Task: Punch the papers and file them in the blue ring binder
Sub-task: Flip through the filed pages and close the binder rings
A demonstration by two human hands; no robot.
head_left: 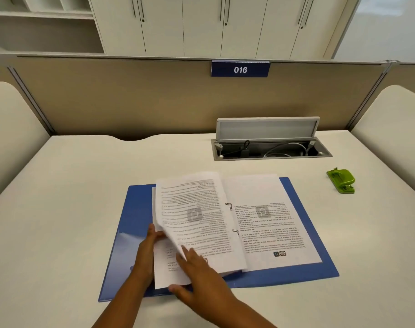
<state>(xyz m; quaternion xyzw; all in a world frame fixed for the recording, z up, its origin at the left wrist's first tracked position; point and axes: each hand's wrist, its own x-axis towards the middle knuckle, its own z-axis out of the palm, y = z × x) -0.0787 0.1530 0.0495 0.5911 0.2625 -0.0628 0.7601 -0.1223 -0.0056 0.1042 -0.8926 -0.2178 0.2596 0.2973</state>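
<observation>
A pale desk point(83, 185) is bounded at the back by a beige partition point(131, 98) carrying a blue plate point(240, 69) marked 016. Set into the desk near the back right, a cable box point(272, 151) stands with its lid point(267, 128) raised and cables inside. White cabinets point(201, 24) rise behind the partition.

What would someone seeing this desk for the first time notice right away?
The open blue ring binder lies flat mid-desk with printed papers on its rings. The left hand and right hand handle a lifted sheet over the binder's left half. A bright green hole punch sits apart at the right, and a blue sign reading 016 hangs on the partition behind.
</observation>
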